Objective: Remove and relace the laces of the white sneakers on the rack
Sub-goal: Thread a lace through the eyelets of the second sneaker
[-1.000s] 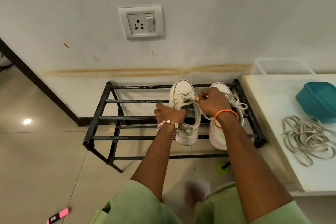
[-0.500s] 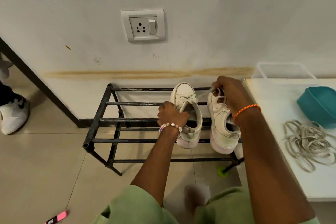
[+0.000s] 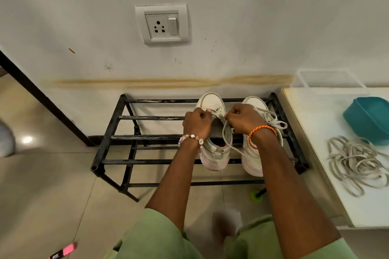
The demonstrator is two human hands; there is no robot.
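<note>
Both hands meet over the left white sneaker (image 3: 212, 111) on the top bars of the black rack (image 3: 117, 120). Left hand (image 3: 196, 123), wearing a beaded bracelet, is curled closed with its fingertips pinching the lace near the toe-end eyelets. Right hand (image 3: 244, 120), wearing an orange cord bracelet, is likewise closed, pinching the same lace (image 3: 226, 132) just beside the left hand; a loose loop of that lace hangs below the right hand, across the shoe opening. Heel of the left sneaker lies beneath the left wrist, at the rack's front bar. Right white sneaker (image 3: 252, 103) stands directly under and beyond the right hand, its own laces spilling out to that hand's right. Further right, well apart from both hands, a pile of loose laces (image 3: 355, 164) lies on the white tabletop (image 3: 311, 132), near a teal bowl (image 3: 368, 118).
</note>
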